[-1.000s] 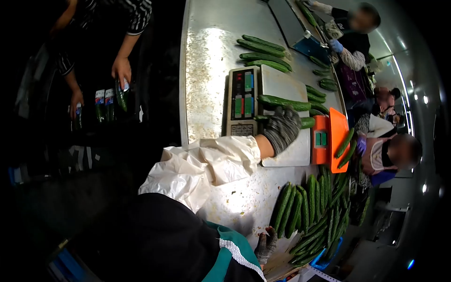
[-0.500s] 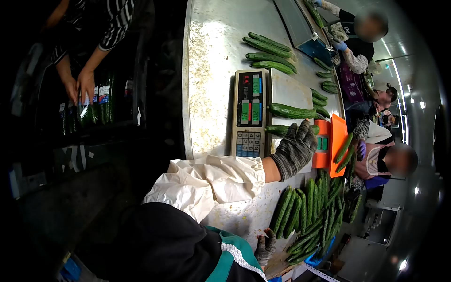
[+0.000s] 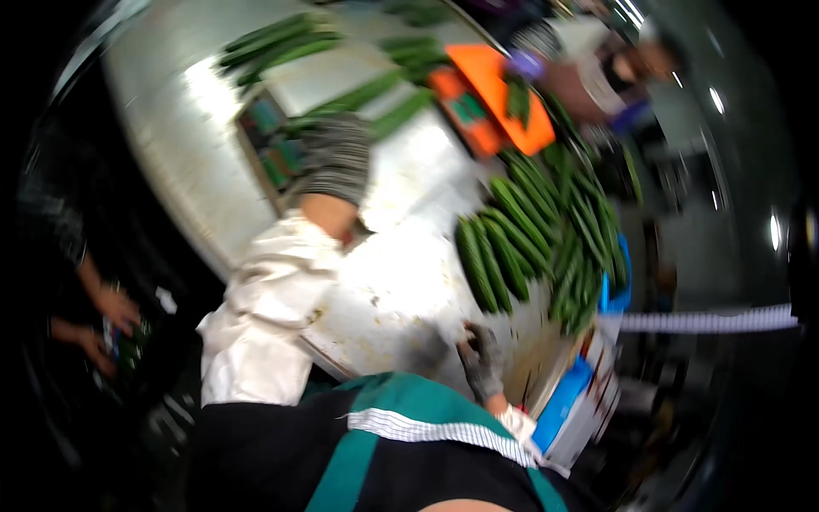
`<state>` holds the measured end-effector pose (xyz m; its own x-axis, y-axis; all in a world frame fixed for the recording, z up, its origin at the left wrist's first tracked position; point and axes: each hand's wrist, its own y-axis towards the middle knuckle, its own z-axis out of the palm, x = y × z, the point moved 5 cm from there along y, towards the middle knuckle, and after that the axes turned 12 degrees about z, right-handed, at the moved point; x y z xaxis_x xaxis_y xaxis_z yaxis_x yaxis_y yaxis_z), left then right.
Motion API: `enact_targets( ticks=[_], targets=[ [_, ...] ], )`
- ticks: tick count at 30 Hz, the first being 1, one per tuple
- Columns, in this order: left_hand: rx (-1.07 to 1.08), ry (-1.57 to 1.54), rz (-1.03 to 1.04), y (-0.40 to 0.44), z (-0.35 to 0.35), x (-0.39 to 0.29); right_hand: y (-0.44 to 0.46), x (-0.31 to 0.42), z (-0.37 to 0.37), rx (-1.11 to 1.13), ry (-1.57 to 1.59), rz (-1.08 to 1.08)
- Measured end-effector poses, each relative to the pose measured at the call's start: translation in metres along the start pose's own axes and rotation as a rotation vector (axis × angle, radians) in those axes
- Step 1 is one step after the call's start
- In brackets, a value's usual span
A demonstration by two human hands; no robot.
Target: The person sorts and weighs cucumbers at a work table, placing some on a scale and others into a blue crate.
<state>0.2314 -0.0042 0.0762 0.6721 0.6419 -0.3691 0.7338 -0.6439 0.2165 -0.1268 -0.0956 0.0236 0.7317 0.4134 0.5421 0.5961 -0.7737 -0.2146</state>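
Observation:
My left hand (image 3: 337,154), in a striped grey glove, is over the keypad side of a metal scale (image 3: 320,81). Its fingers are smeared by motion beside the end of a long cucumber (image 3: 363,94); whether they grip it is unclear. A second cucumber (image 3: 401,113) lies nearby on the scale. Low over the table (image 3: 388,282), my right hand (image 3: 482,358), also gloved, holds nothing, its fingers loosely bent and apart. Above it, many cucumbers (image 3: 512,235) lie in a heap.
An orange scale (image 3: 486,98) holds small cucumbers beyond the heap. More cucumbers (image 3: 277,43) lie at the far left. A blue crate (image 3: 621,273) is at the right. A co-worker (image 3: 589,81) stands across the table; another person's hands (image 3: 115,307) are at the lower left.
The view has swung, so the table appears turned and shifted left. My left hand has moved across the scale towards its keypad, away from the cucumber's orange-scale end.

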Motion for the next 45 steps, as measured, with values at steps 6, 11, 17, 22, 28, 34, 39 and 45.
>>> enact_targets(
  ticks=[6,11,17,22,28,34,39,45],
  targets=[
    [0.057,0.36,0.08,0.01,0.008,0.001,0.005,-0.027,-0.012,-0.19,0.128,-0.025],
    [0.123,0.407,0.069,0.01,-0.005,-0.013,0.007,-0.083,-0.011,-0.266,0.276,0.167],
    [0.139,0.471,0.092,0.011,-0.004,-0.017,0.016,-0.117,-0.018,-0.356,0.302,0.324],
    [0.122,0.499,0.1,0.012,-0.004,-0.019,0.034,-0.122,-0.041,-0.511,0.191,0.206],
    [0.091,0.496,0.115,0.012,-0.002,-0.016,0.052,-0.103,-0.053,-0.613,-0.086,0.003],
    [-0.002,0.499,0.179,0.007,-0.002,-0.012,0.062,-0.077,-0.041,-0.509,-0.104,-0.081],
    [-0.17,-0.155,0.181,-0.024,-0.012,-0.027,0.075,-0.065,-0.011,-0.338,-0.466,0.0],
    [0.198,-1.242,-0.141,-0.114,0.051,-0.098,0.094,-0.061,-0.007,0.004,-0.362,0.076]
  ],
)
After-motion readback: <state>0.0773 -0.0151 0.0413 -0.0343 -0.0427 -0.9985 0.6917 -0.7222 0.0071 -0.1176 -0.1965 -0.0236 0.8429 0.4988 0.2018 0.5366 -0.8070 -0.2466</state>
